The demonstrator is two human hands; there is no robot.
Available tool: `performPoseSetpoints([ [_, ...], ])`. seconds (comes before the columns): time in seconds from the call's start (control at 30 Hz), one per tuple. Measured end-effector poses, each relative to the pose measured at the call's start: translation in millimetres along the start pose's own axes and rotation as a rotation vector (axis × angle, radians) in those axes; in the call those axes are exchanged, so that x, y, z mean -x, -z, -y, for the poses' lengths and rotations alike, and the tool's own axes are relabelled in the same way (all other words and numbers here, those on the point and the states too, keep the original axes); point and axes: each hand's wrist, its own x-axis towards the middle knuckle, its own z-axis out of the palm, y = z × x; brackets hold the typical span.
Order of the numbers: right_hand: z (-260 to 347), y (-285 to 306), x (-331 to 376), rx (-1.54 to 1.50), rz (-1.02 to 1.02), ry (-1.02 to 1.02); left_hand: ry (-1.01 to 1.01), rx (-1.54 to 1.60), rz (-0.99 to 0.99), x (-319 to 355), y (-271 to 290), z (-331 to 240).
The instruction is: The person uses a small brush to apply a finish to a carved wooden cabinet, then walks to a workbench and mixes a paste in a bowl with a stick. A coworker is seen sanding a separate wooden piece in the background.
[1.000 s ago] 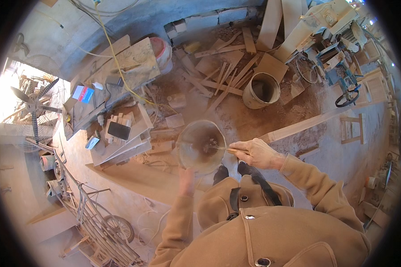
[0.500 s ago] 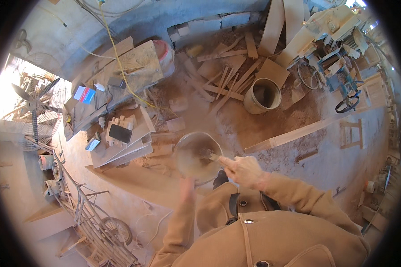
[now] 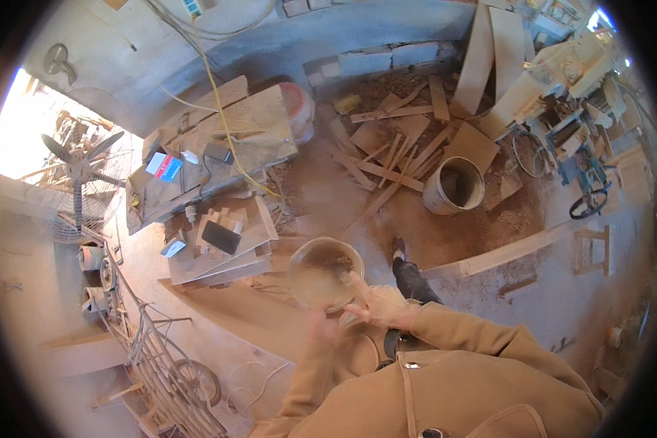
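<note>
A round, pale, dusty bucket (image 3: 301, 292) is in front of my body, its open top facing up with dark, wet-looking material inside. My left hand (image 3: 323, 326) is at its near rim, fingers closed on the edge and partly smeared by motion. My right hand (image 3: 383, 303) is closed around the handle of a brush-like tool (image 3: 357, 283) at the right side of the rim. The tool's working end is blurred against the inside of the bucket. My sleeves are brown.
My dark-trousered leg (image 3: 410, 277) is stepping forward, right of the bucket. Ahead stand a larger bucket (image 3: 432, 196), scattered boards (image 3: 387, 172) and a long plank (image 3: 511, 252). At left are a workbench (image 3: 259, 117), stacked boards holding a phone (image 3: 221, 237), a fan (image 3: 79, 171) and a cart (image 3: 150, 343).
The surroundings have shifted right and down in the view. My leg has come out in front. My right hand has moved left, nearer my left hand, and less of the tool shows.
</note>
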Motion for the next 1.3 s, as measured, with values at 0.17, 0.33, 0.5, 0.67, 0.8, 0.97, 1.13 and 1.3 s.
performPoseSetpoints([
  [0.17,-38,58,-25,-0.145,-0.214,0.241,-0.081,0.049,0.142,-18,-54,-30],
  [0.33,-133,127,-51,-0.382,-0.424,0.042,-0.266,0.112,0.141,-64,-113,-56],
  [0.5,-245,198,-92,-0.260,-0.505,-0.125,-0.566,-0.228,0.069,-142,-159,-79],
  [0.67,-338,265,-144,-0.121,-0.511,-0.161,-0.793,-0.768,-0.157,-214,-196,-116],
  [0.8,-380,297,-176,-0.004,-0.451,-0.232,-0.915,-0.878,-0.381,-269,-200,-154],
  [0.97,-418,330,-198,0.023,-0.474,-0.334,-1.013,-0.894,-0.301,-332,-190,-195],
  [1.13,-429,341,-196,0.117,-0.441,-0.498,-0.742,-0.078,-0.260,-358,-244,-237],
  [1.3,-414,345,-212,0.238,-0.259,-0.655,-0.532,0.196,-0.363,-369,-268,-266],
])
